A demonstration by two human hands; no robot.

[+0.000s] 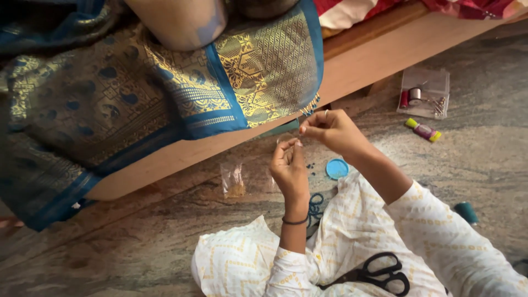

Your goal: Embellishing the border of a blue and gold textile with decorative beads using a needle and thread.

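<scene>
- Thread, too fine to see clearly, seems to run between both hands above the stone floor (pixel 467 165), just below the tasselled edge of a blue and gold sari (pixel 258 71) lying on the bed (pixel 385 52).
- Left hand (pixel 289 165) has thumb and fingertips pressed together, pinching something tiny.
- Right hand (pixel 330 131) pinches likewise, fingers curled.
- Likely feather-light, limp and slippery; best held close to its end, gently.
- Black scissors (pixel 379 272) rest on the lap; a blue lid (pixel 336 169) lies nearby.

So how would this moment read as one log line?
left hand: pinched, raised | right hand: pinched near sari fringe | scissors: on lap | blue lid: on floor
</scene>
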